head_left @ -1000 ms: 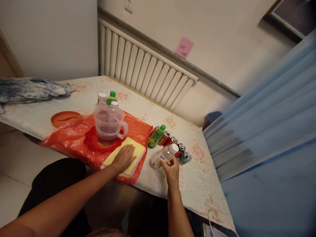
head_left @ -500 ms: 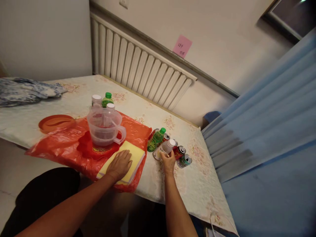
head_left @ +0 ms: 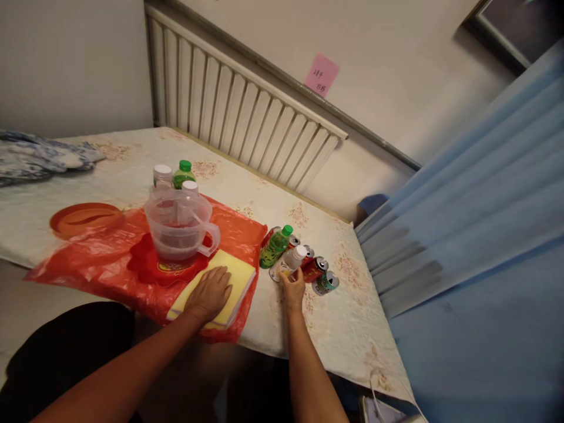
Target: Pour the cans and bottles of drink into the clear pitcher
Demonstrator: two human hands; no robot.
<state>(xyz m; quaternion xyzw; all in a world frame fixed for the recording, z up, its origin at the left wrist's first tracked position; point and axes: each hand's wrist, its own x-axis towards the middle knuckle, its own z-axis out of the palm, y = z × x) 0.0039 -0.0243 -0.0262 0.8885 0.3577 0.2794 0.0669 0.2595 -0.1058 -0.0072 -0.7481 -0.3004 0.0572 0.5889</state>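
- The clear bottle [head_left: 288,261], in front of the cans a second earlier, had shifted closer to the green-capped bottle [head_left: 274,248], and the right hand [head_left: 293,288] had gone with it.
- At far left, a blue-and-white patterned cloth [head_left: 42,157] lay bunched on the flower-printed table [head_left: 348,320].
- Next came an orange disc [head_left: 86,220], just beside the spread red plastic bag [head_left: 94,252].
- On the bag sat a wavy-rimmed red dish [head_left: 140,258], and a clear handled jug [head_left: 174,238] stood on it; two white-capped bottles and a green-capped one showed behind the jug.
- Right of the dish, the left hand [head_left: 211,294] pressed palm down on a yellow pad [head_left: 235,276]; its grip was spread flat, clamped on nothing.
- Past the bag's edge came the green-capped bottle, tilted in view, with the clear bottle just beside it.
- The right hand's grip was closed around that clear bottle, thumb on one side, fingers on the other.
- Behind and to the right ran a row of cans [head_left: 316,270], mostly red, ending in a green one [head_left: 324,284].
- A blue curtain [head_left: 476,247] hung at far right.
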